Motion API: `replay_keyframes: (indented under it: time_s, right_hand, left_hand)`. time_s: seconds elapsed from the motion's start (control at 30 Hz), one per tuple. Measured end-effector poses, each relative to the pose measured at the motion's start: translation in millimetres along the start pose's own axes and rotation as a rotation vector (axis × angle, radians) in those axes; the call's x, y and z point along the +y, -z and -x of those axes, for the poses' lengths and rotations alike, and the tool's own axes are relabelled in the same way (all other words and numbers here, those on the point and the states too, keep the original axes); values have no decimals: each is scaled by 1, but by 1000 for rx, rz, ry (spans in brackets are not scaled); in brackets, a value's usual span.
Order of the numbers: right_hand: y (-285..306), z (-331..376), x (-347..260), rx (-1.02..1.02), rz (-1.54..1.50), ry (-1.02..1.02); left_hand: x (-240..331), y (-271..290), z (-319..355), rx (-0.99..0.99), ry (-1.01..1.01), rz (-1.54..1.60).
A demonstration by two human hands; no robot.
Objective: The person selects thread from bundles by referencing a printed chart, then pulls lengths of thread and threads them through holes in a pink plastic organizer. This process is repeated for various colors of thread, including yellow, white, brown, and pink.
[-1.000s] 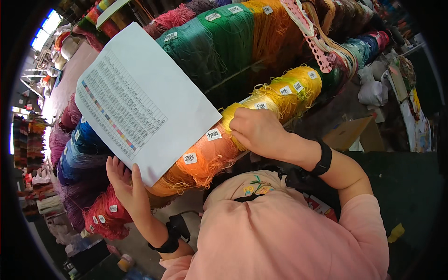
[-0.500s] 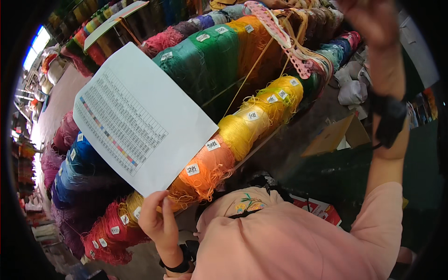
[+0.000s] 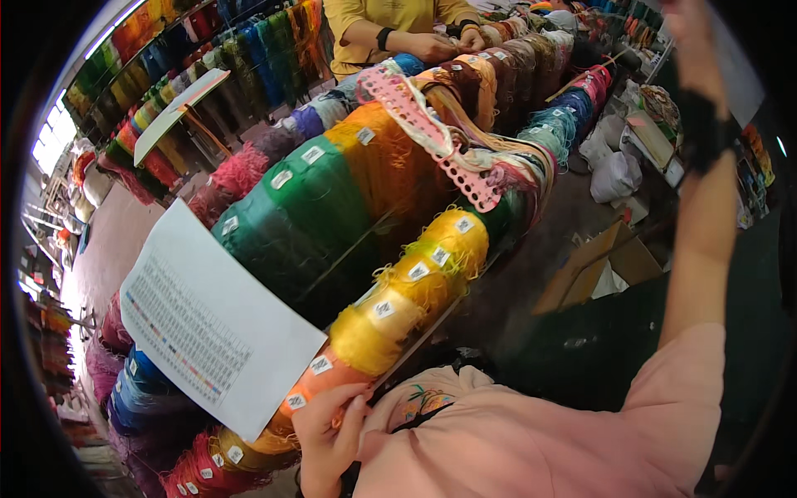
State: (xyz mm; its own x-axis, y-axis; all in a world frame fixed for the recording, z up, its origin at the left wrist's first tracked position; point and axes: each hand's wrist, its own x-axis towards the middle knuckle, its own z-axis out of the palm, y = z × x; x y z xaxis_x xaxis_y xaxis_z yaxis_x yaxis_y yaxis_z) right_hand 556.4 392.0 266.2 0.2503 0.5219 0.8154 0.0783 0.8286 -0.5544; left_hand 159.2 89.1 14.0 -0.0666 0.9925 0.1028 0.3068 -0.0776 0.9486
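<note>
Currently, the orange yarn hank (image 3: 339, 378) sits in the near row, next to a yellow yarn hank (image 3: 363, 344), and the person's left hand (image 3: 328, 436) is at its lower edge, fingers bent and thumb up close to them; whether it grips any strands cannot be told. A printed paper sheet (image 3: 286, 328) slants just to the left, its right corner beside the yellow hank. Farther out, a pink perforated strip (image 3: 432, 137) strung with threads lies across green and orange hanks. The right hand (image 3: 696, 37) is raised, blurred at the upper rim, its grip unclear. Beyond the rows, a co-worker in a yellow shirt (image 3: 390, 21) holds both hands close together; an open cardboard box (image 3: 573, 270) stands at right.
</note>
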Motion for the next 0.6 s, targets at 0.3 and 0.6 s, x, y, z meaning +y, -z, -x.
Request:
replay_keyframes:
  time_s: [0.3,0.6]
  right_hand:
    - [-61,223,134,-470,-177,-754]
    - [-75,217,197,-823,-6,-964]
  left_hand:
    - [60,-102,-143,-326,-382,-177]
    - [15,-135,-282,122,227,-36]
